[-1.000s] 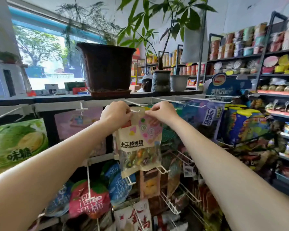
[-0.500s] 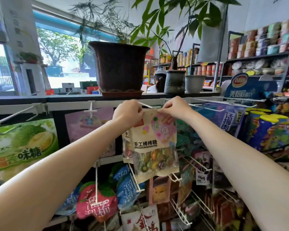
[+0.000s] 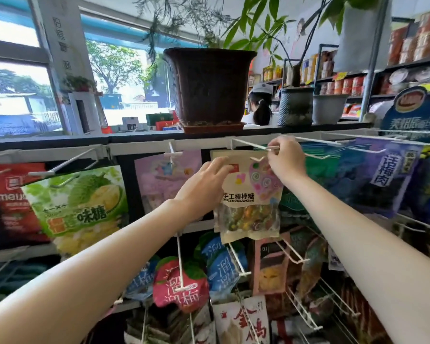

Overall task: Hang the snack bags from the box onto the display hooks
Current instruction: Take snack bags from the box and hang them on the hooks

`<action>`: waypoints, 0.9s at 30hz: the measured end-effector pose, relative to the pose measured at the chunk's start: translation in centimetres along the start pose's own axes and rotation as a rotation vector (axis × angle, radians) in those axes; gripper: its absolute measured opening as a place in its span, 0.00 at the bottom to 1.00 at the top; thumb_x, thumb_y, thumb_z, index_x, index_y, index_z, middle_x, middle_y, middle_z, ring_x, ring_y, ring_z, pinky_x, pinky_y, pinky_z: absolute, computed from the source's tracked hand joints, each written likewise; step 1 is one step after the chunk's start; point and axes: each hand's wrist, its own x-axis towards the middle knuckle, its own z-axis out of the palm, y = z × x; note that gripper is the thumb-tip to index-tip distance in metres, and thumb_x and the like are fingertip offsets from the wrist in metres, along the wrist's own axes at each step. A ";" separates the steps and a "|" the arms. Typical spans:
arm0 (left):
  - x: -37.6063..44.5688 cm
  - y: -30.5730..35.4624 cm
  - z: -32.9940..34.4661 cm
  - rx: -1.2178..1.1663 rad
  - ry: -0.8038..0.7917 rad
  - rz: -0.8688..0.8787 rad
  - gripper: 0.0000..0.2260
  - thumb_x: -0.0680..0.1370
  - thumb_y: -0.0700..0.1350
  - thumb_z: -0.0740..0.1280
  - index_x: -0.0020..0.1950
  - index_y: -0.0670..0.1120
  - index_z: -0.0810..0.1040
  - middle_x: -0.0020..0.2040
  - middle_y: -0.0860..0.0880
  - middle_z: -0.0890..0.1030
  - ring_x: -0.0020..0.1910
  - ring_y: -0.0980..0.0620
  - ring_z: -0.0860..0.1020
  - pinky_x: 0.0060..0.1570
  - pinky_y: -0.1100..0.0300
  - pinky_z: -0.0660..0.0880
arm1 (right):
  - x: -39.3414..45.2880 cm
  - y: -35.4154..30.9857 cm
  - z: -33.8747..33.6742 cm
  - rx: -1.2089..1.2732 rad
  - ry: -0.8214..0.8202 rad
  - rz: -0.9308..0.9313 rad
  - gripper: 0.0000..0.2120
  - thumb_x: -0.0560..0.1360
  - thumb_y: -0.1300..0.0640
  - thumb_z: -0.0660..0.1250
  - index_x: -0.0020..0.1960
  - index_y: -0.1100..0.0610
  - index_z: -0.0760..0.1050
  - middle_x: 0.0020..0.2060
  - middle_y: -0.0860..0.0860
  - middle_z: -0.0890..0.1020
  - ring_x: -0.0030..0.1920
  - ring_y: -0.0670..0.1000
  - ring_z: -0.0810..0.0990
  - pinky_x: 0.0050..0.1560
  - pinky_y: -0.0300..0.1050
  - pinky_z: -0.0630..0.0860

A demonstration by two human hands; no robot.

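Note:
A beige lollipop bag [image 3: 251,192] with a clear lower window hangs just under a white wire display hook [image 3: 252,144] on the top rail. My right hand [image 3: 284,160] pinches the bag's top edge beside its hang hole, right at the hook's tip. My left hand [image 3: 205,186] lies against the bag's upper left side with its fingers stretched out. Whether the hang hole is on the wire, I cannot tell. The box is out of view.
Neighbouring hooks carry a green durian candy bag [image 3: 80,207], a pink bag [image 3: 164,180] and a dark blue bag [image 3: 372,180]. More bags hang on lower hooks [image 3: 236,259]. A large brown plant pot [image 3: 209,88] stands on the ledge above. A person in a cap [image 3: 258,105] sits behind it.
My left hand has let go of the bag's top corner and slid down its left side with fingers straightened. My right hand stays at the top by the hook tip.

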 end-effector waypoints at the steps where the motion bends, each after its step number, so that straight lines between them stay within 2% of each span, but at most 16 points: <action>1: -0.7 -0.1 0.1 0.036 0.014 0.033 0.22 0.75 0.35 0.61 0.69 0.40 0.67 0.71 0.43 0.65 0.64 0.42 0.69 0.64 0.52 0.69 | -0.6 -0.2 0.2 0.004 0.052 0.009 0.09 0.77 0.64 0.60 0.55 0.61 0.75 0.59 0.57 0.73 0.54 0.56 0.75 0.48 0.44 0.70; 4: -3.2 -0.2 0.3 0.128 0.046 0.166 0.21 0.70 0.35 0.67 0.63 0.40 0.73 0.63 0.41 0.73 0.57 0.41 0.74 0.55 0.47 0.75 | -3.3 -1.0 0.6 -0.011 0.101 0.081 0.09 0.77 0.65 0.58 0.56 0.61 0.72 0.61 0.57 0.69 0.50 0.55 0.74 0.44 0.42 0.65; 6: -5.2 -0.5 0.0 0.171 0.033 0.225 0.21 0.67 0.36 0.69 0.60 0.41 0.75 0.61 0.42 0.75 0.55 0.41 0.76 0.51 0.49 0.75 | -5.2 -1.3 1.0 -0.017 0.017 0.157 0.08 0.76 0.64 0.59 0.55 0.61 0.72 0.61 0.58 0.71 0.53 0.57 0.75 0.46 0.42 0.66; 8: -7.3 -0.9 -1.0 0.202 0.030 0.279 0.21 0.68 0.39 0.70 0.61 0.42 0.76 0.61 0.43 0.76 0.57 0.42 0.76 0.54 0.49 0.74 | -7.2 -1.8 1.3 -0.080 -0.202 0.197 0.08 0.76 0.64 0.59 0.53 0.62 0.73 0.58 0.59 0.76 0.52 0.59 0.78 0.49 0.47 0.73; 9: -8.5 -1.1 -1.8 0.212 0.029 0.296 0.20 0.69 0.40 0.69 0.61 0.43 0.75 0.62 0.44 0.75 0.58 0.43 0.75 0.55 0.49 0.73 | -8.3 -2.4 1.3 -0.117 -0.386 0.203 0.08 0.76 0.63 0.59 0.52 0.63 0.74 0.55 0.61 0.79 0.48 0.60 0.81 0.48 0.50 0.77; 10: -9.7 -1.4 -2.8 0.213 0.036 0.300 0.19 0.71 0.42 0.67 0.62 0.43 0.75 0.63 0.44 0.75 0.60 0.43 0.75 0.57 0.49 0.72 | -9.5 -3.2 1.2 -0.145 -0.593 0.215 0.08 0.77 0.63 0.58 0.50 0.63 0.75 0.51 0.61 0.80 0.42 0.60 0.83 0.43 0.52 0.81; 12: -12.6 -2.6 -4.8 0.206 0.063 0.264 0.18 0.73 0.44 0.62 0.62 0.43 0.75 0.63 0.43 0.74 0.61 0.42 0.73 0.58 0.48 0.71 | -12.5 -5.8 0.9 -0.213 -0.936 0.279 0.07 0.79 0.63 0.57 0.48 0.62 0.74 0.45 0.60 0.80 0.30 0.55 0.82 0.29 0.45 0.80; 13: -14.4 -3.4 -5.5 0.193 0.065 0.232 0.17 0.74 0.43 0.62 0.62 0.43 0.74 0.64 0.43 0.73 0.61 0.41 0.72 0.59 0.47 0.70 | -14.3 -7.3 1.0 -0.256 -1.014 0.301 0.06 0.79 0.63 0.57 0.49 0.62 0.72 0.45 0.60 0.79 0.28 0.55 0.81 0.26 0.43 0.78; 15: -18.8 -5.3 -6.3 0.158 0.074 0.207 0.17 0.72 0.40 0.65 0.60 0.41 0.75 0.62 0.41 0.74 0.59 0.39 0.73 0.57 0.45 0.70 | -18.4 -10.4 2.2 -0.345 -1.023 0.268 0.07 0.79 0.63 0.58 0.52 0.66 0.72 0.48 0.63 0.81 0.32 0.58 0.81 0.30 0.45 0.79; 17: -23.8 -7.4 -6.4 0.144 0.004 0.190 0.18 0.70 0.39 0.64 0.60 0.41 0.74 0.61 0.41 0.74 0.58 0.39 0.73 0.55 0.46 0.70 | -23.3 -14.3 3.7 -0.490 -1.006 0.105 0.09 0.78 0.63 0.58 0.53 0.66 0.75 0.47 0.62 0.82 0.39 0.59 0.83 0.34 0.44 0.79; 19: -29.3 -9.8 -5.9 0.131 -0.098 0.168 0.17 0.71 0.43 0.62 0.59 0.41 0.75 0.60 0.41 0.75 0.55 0.39 0.75 0.52 0.48 0.71 | -28.4 -17.9 6.3 -0.588 -1.106 -0.059 0.08 0.78 0.63 0.58 0.49 0.64 0.75 0.43 0.58 0.79 0.43 0.58 0.81 0.29 0.36 0.74; 20: -32.1 -10.8 -5.7 0.128 -0.154 0.133 0.16 0.72 0.44 0.62 0.58 0.42 0.75 0.59 0.42 0.75 0.54 0.40 0.76 0.49 0.49 0.72 | -30.7 -19.3 7.9 -0.595 -1.172 -0.115 0.08 0.76 0.63 0.59 0.47 0.62 0.76 0.42 0.56 0.79 0.42 0.56 0.80 0.29 0.36 0.74; 23: -40.4 -13.6 -3.5 0.075 -0.395 0.041 0.18 0.74 0.41 0.61 0.63 0.43 0.70 0.62 0.43 0.71 0.58 0.41 0.73 0.52 0.48 0.68 | -37.4 -21.6 13.6 -0.519 -1.310 -0.185 0.09 0.74 0.62 0.60 0.48 0.62 0.78 0.44 0.56 0.83 0.42 0.57 0.82 0.42 0.47 0.80; 25: -45.7 -15.0 -1.7 0.001 -0.513 -0.028 0.18 0.75 0.40 0.60 0.66 0.42 0.68 0.63 0.43 0.69 0.57 0.41 0.73 0.52 0.48 0.69 | -42.1 -22.3 17.4 -0.446 -1.387 -0.186 0.09 0.77 0.62 0.58 0.45 0.60 0.76 0.41 0.56 0.80 0.40 0.57 0.82 0.38 0.47 0.77; 27: -51.0 -16.0 0.9 -0.097 -0.610 -0.138 0.18 0.76 0.39 0.59 0.66 0.41 0.66 0.64 0.43 0.67 0.56 0.39 0.74 0.50 0.48 0.71 | -47.3 -21.9 21.0 -0.405 -1.537 -0.180 0.10 0.79 0.61 0.56 0.43 0.60 0.74 0.38 0.57 0.79 0.37 0.58 0.83 0.34 0.46 0.77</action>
